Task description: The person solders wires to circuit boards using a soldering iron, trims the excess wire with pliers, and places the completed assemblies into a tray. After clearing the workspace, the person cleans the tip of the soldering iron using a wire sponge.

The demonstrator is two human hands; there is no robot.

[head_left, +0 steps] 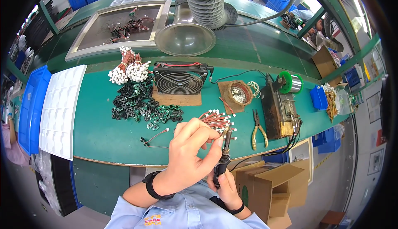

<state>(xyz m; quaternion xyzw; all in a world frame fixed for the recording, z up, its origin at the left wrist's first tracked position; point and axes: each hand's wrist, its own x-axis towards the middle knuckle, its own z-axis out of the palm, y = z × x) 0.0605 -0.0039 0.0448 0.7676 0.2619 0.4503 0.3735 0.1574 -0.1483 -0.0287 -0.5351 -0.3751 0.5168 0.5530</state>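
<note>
My left hand (192,152) is raised over the bench's front edge, fingers pinched on a small part with thin wires, mostly hidden by the fingers. My right hand (226,185) sits below it and grips the black handle of a soldering iron (225,148), whose tip points up to the left fingertips. Just beyond lies a loose bunch of red wires with white connectors (217,120). A wired part (154,140) rests on the green mat to the left.
A pile of small black and green components (139,102), bundled wire harnesses (128,69), a small fan (179,79), a tip-cleaner pot (239,93), pliers (258,129), a solder spool (291,83), a white tray (61,109), blue bins (31,106), cardboard boxes (265,187) below.
</note>
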